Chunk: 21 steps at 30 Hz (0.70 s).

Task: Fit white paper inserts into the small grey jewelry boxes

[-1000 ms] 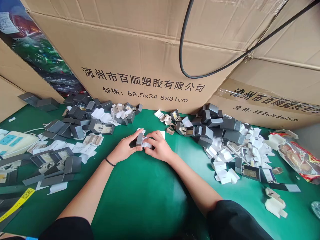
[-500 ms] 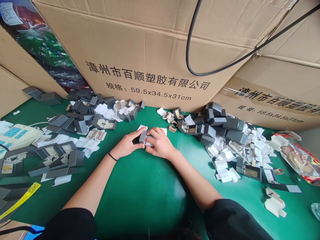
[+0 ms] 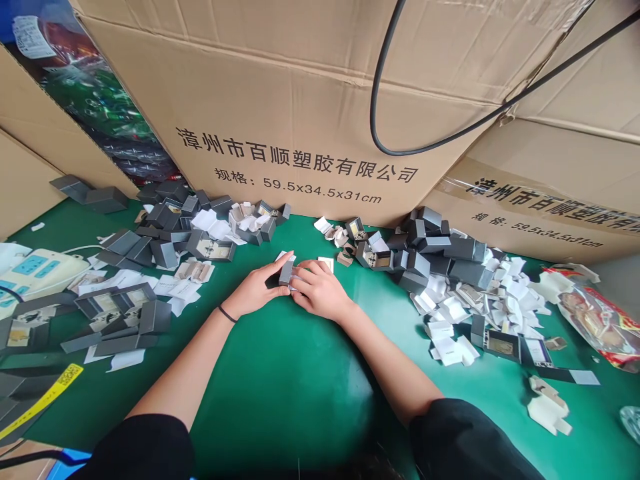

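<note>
Leaning over the green tabletop (image 3: 280,400), the person has both bare forearms out of black sleeves and meeting at the middle. The left hand (image 3: 256,295), a dark band at its wrist, is curled round a small grey box (image 3: 287,273) with the thumb laid along its top. The right hand (image 3: 320,295) has its fingers closed on the same box from the other side, with a scrap of white showing between them. The box sits dead centre between the two hands; I cannot tell whether it touches the tabletop.

At 9 o'clock from the hands lies a white power strip (image 3: 35,272). At 10 o'clock is a heap of grey boxes (image 3: 163,223). At 2 o'clock another grey heap (image 3: 435,257) spills into white card inserts (image 3: 493,300) toward 3 o'clock. Beyond, at 12 o'clock, stands a printed cardboard carton (image 3: 300,107), with a black cable (image 3: 374,100) looping across it.
</note>
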Tool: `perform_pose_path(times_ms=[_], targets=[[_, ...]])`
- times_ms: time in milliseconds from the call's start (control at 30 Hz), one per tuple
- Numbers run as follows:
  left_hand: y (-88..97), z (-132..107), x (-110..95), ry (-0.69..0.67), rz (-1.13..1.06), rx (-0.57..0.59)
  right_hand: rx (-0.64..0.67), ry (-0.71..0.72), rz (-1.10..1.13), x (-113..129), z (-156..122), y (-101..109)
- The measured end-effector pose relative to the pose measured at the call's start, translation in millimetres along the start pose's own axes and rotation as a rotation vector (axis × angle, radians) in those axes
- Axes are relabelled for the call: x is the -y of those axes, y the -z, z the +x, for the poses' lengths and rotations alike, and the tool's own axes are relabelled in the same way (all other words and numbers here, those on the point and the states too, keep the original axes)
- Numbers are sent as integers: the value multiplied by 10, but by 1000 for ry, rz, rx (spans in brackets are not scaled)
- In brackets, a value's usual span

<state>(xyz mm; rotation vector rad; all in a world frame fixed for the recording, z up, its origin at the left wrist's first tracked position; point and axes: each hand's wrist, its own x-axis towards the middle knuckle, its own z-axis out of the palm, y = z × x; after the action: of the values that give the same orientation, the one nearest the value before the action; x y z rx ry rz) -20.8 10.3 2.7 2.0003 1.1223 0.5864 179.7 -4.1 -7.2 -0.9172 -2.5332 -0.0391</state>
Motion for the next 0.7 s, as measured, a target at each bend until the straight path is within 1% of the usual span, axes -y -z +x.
perform_pose_path(times_ms=[100,233,467,633,700], targets=[[-1,-1,-3,6,11,6,11,36,-33,0,47,19],[8,2,2,9,7,16,2,31,-54,-4,70,37],[49,15,38,4,-40,85,-1,41,32,-9,72,37],[80,13,61,-34,-70,139,24,7,89,30,64,-44],[88,9,57,-42,-81,139,22,-26,93,47,46,-51]])
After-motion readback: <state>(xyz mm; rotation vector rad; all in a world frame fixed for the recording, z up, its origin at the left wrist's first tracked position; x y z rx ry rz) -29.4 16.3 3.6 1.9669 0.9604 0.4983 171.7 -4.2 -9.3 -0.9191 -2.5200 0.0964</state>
